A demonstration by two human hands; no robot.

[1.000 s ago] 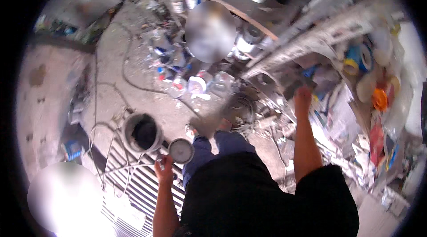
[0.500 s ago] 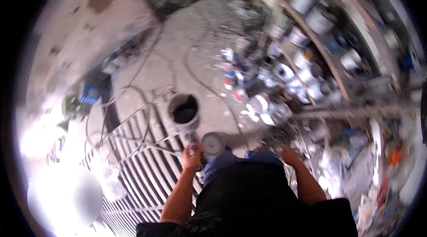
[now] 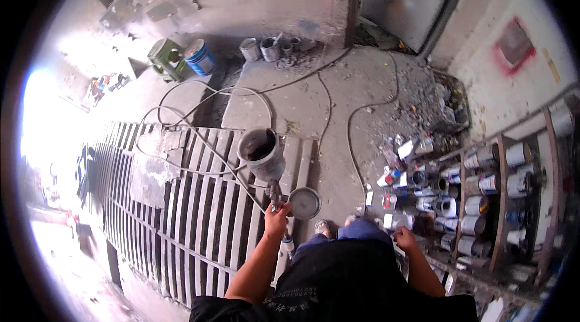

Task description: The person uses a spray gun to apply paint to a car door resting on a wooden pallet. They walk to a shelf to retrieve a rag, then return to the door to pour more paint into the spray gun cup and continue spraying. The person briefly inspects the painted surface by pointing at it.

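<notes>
My left hand [image 3: 277, 218] is closed around the handle of a spray gun [image 3: 273, 191]. Its grey cup [image 3: 270, 164] stands on top, uncovered, with dark residue or liquid inside. Right beside those fingers is a round, shallow grey lid [image 3: 304, 203]; whether the hand also grips it is hard to see. An air hose [image 3: 234, 171] runs close to the gun over the slats. My right hand [image 3: 405, 238] hangs at my side, fingers curled, with nothing visible in it, near a white can [image 3: 399, 221].
A slatted rack [image 3: 181, 225] lies to the left. Coiled hose [image 3: 211, 89] crosses the concrete floor [image 3: 356, 80]. Shelves with several paint cans [image 3: 480, 184] line the right. A blue-and-white bucket [image 3: 199, 57] and several grey pots [image 3: 270, 50] stand by the far wall.
My view has swung left, so the shelves now sit farther right and the far wall's buckets show clearly. The spray gun stays in my left hand; my right hand hangs lower in the picture.
</notes>
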